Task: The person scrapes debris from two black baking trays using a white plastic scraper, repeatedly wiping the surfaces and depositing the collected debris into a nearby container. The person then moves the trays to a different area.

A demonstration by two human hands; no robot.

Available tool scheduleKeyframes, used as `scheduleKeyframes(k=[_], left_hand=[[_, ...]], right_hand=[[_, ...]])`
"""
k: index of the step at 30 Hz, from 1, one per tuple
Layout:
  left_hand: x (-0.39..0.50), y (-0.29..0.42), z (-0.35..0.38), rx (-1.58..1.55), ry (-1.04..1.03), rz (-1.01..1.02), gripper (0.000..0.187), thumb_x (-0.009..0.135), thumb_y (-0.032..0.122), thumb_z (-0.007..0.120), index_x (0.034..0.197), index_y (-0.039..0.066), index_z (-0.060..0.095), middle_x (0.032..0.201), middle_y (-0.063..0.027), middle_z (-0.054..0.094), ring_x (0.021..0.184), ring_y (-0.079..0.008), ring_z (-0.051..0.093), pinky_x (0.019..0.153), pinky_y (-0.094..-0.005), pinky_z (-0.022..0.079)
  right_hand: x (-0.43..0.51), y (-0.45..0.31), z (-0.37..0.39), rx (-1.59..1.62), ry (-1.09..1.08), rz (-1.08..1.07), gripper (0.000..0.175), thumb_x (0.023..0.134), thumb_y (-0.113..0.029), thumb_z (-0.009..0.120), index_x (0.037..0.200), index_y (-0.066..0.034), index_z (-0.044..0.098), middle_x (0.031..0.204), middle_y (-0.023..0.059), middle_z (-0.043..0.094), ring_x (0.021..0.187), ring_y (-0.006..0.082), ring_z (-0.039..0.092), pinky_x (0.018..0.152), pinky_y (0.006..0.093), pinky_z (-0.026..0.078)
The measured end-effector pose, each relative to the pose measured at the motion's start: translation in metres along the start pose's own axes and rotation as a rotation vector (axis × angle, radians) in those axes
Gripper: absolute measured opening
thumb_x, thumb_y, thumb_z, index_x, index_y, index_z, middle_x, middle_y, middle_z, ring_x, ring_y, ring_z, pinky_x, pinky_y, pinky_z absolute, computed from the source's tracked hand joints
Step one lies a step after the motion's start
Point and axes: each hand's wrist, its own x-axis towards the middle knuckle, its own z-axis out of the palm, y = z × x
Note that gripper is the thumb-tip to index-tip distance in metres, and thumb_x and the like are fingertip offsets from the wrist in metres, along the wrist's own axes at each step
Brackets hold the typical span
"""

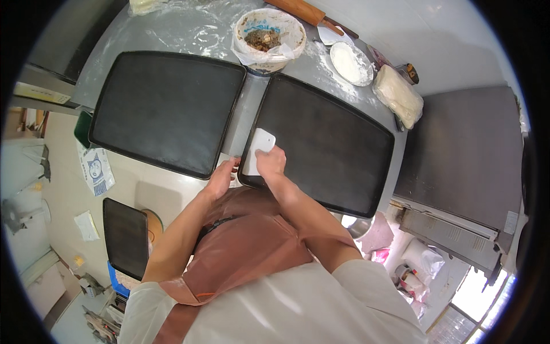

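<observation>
My right hand [271,162] grips a white plastic dough scraper [263,139], which lies against the left side of a dark baking tray [331,142]. Just outside that tray's left rim is my left hand [222,175], fingers apart and nothing visible in them. Whether its fingertips touch the rim I cannot tell. A second dark baking tray [167,112] lies to the left, its near edge jutting past the metal table. Both trays look bare inside.
Behind the trays stands a plastic-lined bucket [268,64] of dark filling. Farther right are a bowl of white flour [351,63], a wrapped dough block [398,95] and a wooden rolling pin [300,10]. A dark-topped appliance [457,159] borders the right side. A smaller tray [125,238] sits low left.
</observation>
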Motion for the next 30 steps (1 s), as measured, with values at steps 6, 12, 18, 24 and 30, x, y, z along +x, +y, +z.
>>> scheduleKeyframes(k=[6, 12, 18, 24, 30], left_hand=[[-0.058, 0.091, -0.014, 0.226, 0.200, 0.378, 0.045, 0.092, 0.005, 0.057, 0.136, 0.003, 0.061, 0.111, -0.0076, 0.063, 0.097, -0.0157, 0.056, 0.087, -0.0303, 0.048], [-0.040, 0.228, -0.003, 0.702, -0.003, 0.764, 0.070, 0.082, 0.002, 0.057, 0.149, 0.022, 0.053, 0.070, -0.0072, 0.061, 0.060, -0.0273, 0.059, 0.062, -0.0389, 0.050], [0.038, 0.305, -0.006, 0.656, 0.008, 0.721, 0.076, 0.080, -0.003, 0.055, 0.152, 0.019, 0.048, 0.065, -0.0046, 0.052, 0.059, -0.0183, 0.051, 0.064, -0.0314, 0.046], [0.105, 0.320, -0.019, 0.452, 0.043, 0.558, 0.080, 0.080, -0.008, 0.049, 0.154, 0.023, 0.047, 0.069, 0.0007, 0.054, 0.064, -0.0096, 0.049, 0.064, -0.0269, 0.045], [0.152, 0.302, -0.028, 0.199, 0.107, 0.250, 0.080, 0.083, -0.003, 0.054, 0.159, 0.018, 0.040, 0.066, -0.0032, 0.056, 0.057, -0.0132, 0.053, 0.056, -0.0320, 0.046]], right_hand=[[0.027, -0.018, -0.044, 0.851, -0.274, 0.174, 0.033, 0.085, -0.006, 0.076, 0.114, 0.0065, 0.069, 0.109, 0.0157, 0.074, 0.097, 0.0273, 0.072, 0.087, 0.0409, 0.057], [0.111, -0.109, -0.135, 1.304, -0.602, -0.041, 0.039, 0.088, -0.003, 0.073, 0.124, 0.0058, 0.061, 0.118, 0.0165, 0.070, 0.103, 0.0301, 0.070, 0.091, 0.0444, 0.057], [0.184, -0.174, -0.176, 1.265, -0.544, -0.089, 0.042, 0.088, -0.003, 0.074, 0.126, 0.0055, 0.060, 0.120, 0.0183, 0.069, 0.107, 0.0324, 0.070, 0.095, 0.0468, 0.057], [0.212, -0.172, -0.169, 1.159, -0.679, -0.140, 0.046, 0.087, -0.001, 0.071, 0.131, 0.0051, 0.059, 0.121, 0.0178, 0.069, 0.107, 0.0315, 0.070, 0.096, 0.0476, 0.056], [0.192, -0.134, -0.160, 1.173, -0.666, -0.021, 0.049, 0.087, -0.003, 0.071, 0.133, 0.0027, 0.058, 0.121, 0.0165, 0.069, 0.107, 0.0311, 0.070, 0.096, 0.0479, 0.057]])
